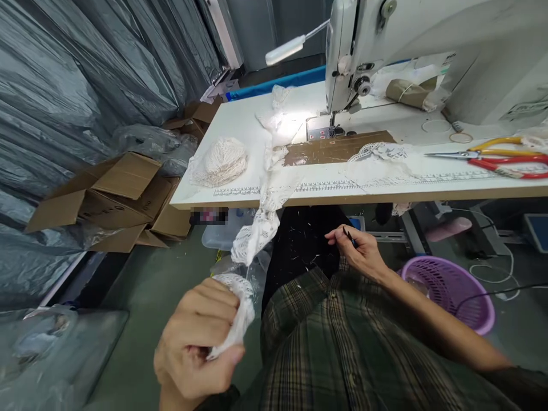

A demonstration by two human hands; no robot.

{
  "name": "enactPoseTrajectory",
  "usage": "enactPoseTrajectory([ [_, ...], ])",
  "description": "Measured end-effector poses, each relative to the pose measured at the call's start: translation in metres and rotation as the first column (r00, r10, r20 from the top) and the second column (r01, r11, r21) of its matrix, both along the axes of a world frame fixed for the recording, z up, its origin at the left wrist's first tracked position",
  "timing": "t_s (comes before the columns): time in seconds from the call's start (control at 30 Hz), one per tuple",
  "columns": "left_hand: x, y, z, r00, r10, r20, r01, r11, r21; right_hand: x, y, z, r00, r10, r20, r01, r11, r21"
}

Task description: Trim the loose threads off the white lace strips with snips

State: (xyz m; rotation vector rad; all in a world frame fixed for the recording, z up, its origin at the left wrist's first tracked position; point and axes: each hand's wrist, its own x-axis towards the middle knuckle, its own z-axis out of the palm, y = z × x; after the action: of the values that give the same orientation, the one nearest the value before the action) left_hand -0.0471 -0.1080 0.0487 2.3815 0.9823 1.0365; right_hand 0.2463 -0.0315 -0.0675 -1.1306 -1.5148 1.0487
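My left hand (197, 337), low at the left, is closed around a bunched piece of white lace (242, 302). A thin thread links it to a longer lace strip (263, 225) that hangs over the front edge of the table from near the sewing machine needle. Over my lap, my right hand (357, 248) is closed on a small black pointed tool (350, 236); most of it is hidden by the fingers, so its kind is unclear. Another lace piece (381, 153) lies on the table beside a brown strip (334, 149).
The sewing machine (342, 63) stands on a white table (240, 123). A lace bundle (225, 161) sits at the table's left; scissors (496, 157) with red and yellow handles lie right. Open cartons (124, 194) stand left, a purple basket (486, 305) on the floor right.
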Motion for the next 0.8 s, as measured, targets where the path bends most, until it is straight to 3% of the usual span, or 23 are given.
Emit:
enactPoseTrajectory([
  [0.1, 0.023, 0.004, -0.017, 0.988, -0.103, -0.117, 0.086, 0.986, -0.143, -0.012, -0.001, 0.004, 0.983, 0.176, -0.042, -0.181, 0.971, -0.158],
  [0.2, 0.056, 0.025, -0.054, 0.973, -0.038, -0.230, -0.012, 0.977, -0.211, -0.025, 0.001, 0.000, 0.917, 0.380, -0.117, -0.397, 0.860, -0.321],
  [0.3, 0.080, 0.035, -0.093, 0.983, 0.000, -0.185, -0.053, 0.957, -0.284, -0.029, 0.004, -0.010, 0.862, 0.487, -0.138, -0.501, 0.780, -0.376],
  [0.4, 0.083, 0.036, -0.115, 0.997, -0.002, -0.073, -0.026, 0.923, -0.384, -0.026, 0.006, -0.020, 0.859, 0.493, -0.135, -0.504, 0.775, -0.381],
  [0.57, 0.060, 0.046, -0.129, 0.946, 0.294, 0.135, -0.220, 0.891, -0.396, -0.020, 0.007, -0.027, 0.900, 0.406, -0.156, -0.432, 0.794, -0.428],
  [0.67, 0.057, 0.055, -0.144, 0.918, 0.307, 0.249, -0.127, 0.825, -0.550, -0.021, 0.007, -0.027, 0.905, 0.384, -0.184, -0.425, 0.798, -0.427],
  [0.8, 0.068, 0.060, -0.165, 0.879, 0.350, 0.323, 0.011, 0.664, -0.747, -0.017, 0.005, -0.032, 0.914, 0.364, -0.176, -0.405, 0.808, -0.428],
])
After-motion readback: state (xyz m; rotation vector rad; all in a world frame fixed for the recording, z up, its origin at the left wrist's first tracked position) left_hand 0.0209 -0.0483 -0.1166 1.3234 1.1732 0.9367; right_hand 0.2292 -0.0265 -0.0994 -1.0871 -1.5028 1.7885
